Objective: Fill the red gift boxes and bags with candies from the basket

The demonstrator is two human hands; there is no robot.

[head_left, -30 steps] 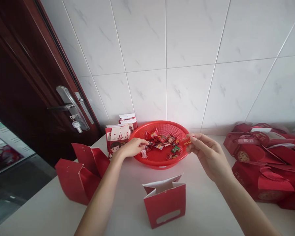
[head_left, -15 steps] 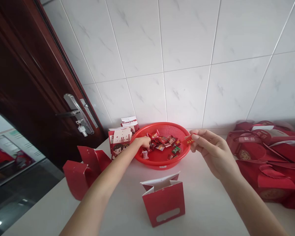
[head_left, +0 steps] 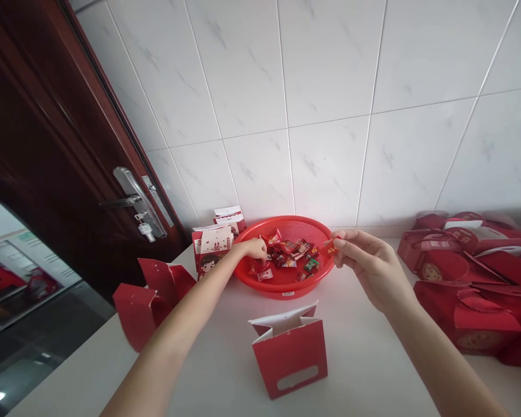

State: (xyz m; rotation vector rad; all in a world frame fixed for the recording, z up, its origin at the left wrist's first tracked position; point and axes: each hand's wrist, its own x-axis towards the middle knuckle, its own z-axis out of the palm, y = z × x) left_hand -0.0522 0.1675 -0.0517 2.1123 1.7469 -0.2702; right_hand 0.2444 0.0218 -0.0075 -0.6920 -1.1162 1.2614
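Note:
My left hand [head_left: 256, 249] reaches into the red plastic basket [head_left: 282, 294] at its left side. Its fingers are curled down among the wrapped candies [head_left: 289, 248], and what they grip is hidden. A pink-and-white wrapped candy [head_left: 264, 274] lies just below those fingers. At the basket's right rim, my right hand [head_left: 369, 260] pinches a red wrapped candy [head_left: 329, 250] with gold print between thumb and fingers. In front of the basket an open-topped red paper box [head_left: 290, 356] stands upright on the white table [head_left: 364, 370], with a slot cut in its front.
Red paper boxes [head_left: 134, 313] stand at the left, partly behind my left forearm. Printed boxes [head_left: 215, 249] lean beside the basket. Many red gift boxes [head_left: 473, 313] are piled at the right. A tiled wall [head_left: 330, 162] and a dark door [head_left: 69, 116] border the table.
My left hand has shifted slightly within the basket, and the pink-and-white candy beneath it has moved a little to the right. My right hand still pinches its candy, slightly further left.

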